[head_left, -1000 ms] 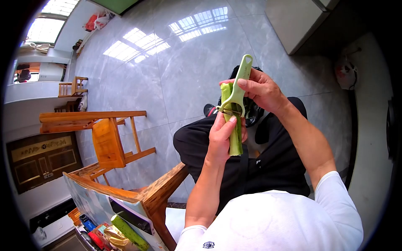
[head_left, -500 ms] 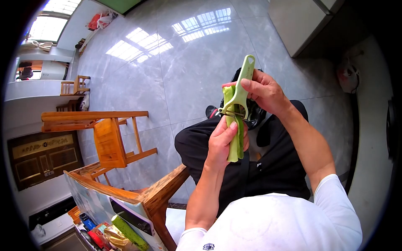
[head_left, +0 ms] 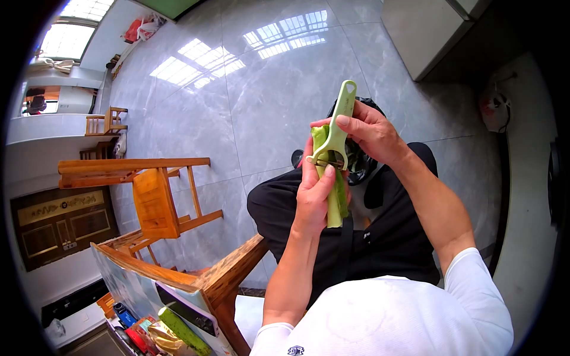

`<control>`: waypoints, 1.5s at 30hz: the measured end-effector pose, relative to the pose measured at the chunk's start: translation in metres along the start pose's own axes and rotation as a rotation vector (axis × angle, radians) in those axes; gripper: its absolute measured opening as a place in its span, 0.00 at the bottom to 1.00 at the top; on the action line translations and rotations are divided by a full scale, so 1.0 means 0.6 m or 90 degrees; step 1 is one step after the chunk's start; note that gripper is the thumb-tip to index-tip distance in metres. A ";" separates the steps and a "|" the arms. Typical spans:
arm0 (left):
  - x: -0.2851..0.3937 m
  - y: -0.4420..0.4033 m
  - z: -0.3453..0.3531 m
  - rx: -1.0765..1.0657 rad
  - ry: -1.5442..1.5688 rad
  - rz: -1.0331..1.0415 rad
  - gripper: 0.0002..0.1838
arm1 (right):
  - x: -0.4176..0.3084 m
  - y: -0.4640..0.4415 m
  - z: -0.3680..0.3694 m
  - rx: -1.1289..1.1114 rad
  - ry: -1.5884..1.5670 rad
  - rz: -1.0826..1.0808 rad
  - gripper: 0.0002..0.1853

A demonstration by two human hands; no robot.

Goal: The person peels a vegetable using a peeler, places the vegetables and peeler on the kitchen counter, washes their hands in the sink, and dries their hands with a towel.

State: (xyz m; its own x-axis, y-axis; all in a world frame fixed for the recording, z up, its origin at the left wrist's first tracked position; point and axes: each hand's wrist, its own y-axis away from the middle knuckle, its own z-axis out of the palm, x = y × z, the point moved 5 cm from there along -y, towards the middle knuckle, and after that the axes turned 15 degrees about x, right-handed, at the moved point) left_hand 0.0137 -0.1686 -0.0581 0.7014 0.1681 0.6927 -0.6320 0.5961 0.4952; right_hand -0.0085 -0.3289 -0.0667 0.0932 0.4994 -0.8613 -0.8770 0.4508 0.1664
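My left hand (head_left: 314, 196) is wrapped round a long green vegetable (head_left: 335, 212), its pale peeled side facing up and darker green skin along its right side. My right hand (head_left: 374, 132) grips the handle of a light green peeler (head_left: 338, 133), with the thumb on top. The peeler's blade lies across the vegetable just above my left thumb. Behind the hands, a black plastic bag (head_left: 358, 172) is partly hidden.
A wooden chair (head_left: 155, 202) stands to the left. At the lower left, a table (head_left: 237, 261) holds another green vegetable (head_left: 181, 329), a phone (head_left: 189, 310) and packages. A cabinet (head_left: 418, 35) is at the upper right.
Since the earlier frames, the vegetable has shifted and turned slightly in my left hand. The peeler in my right hand has moved a little to the left and down in the last half second.
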 end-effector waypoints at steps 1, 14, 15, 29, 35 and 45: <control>0.002 -0.003 -0.004 0.000 0.000 0.000 0.30 | -0.003 0.000 0.001 0.013 0.007 -0.015 0.19; -0.012 -0.010 0.000 -0.058 0.105 -0.077 0.14 | 0.000 0.004 -0.026 0.113 0.052 -0.059 0.21; -0.015 -0.010 -0.001 -0.057 0.105 -0.078 0.14 | -0.002 0.005 -0.027 0.113 0.052 -0.059 0.21; -0.028 -0.017 -0.009 -0.006 0.058 -0.124 0.21 | 0.003 0.006 -0.024 0.065 0.051 -0.008 0.16; -0.026 -0.018 -0.013 -0.063 0.086 -0.119 0.21 | 0.006 -0.005 -0.030 0.047 0.016 0.001 0.17; -0.025 -0.035 -0.016 -0.050 0.115 -0.144 0.20 | 0.015 -0.032 -0.045 0.062 -0.032 0.037 0.17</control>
State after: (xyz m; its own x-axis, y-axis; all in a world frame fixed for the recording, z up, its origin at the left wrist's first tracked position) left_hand 0.0197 -0.1763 -0.0837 0.8731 0.1577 0.4613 -0.4310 0.6919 0.5793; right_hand -0.0037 -0.3531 -0.0906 0.0690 0.5623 -0.8241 -0.8316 0.4886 0.2638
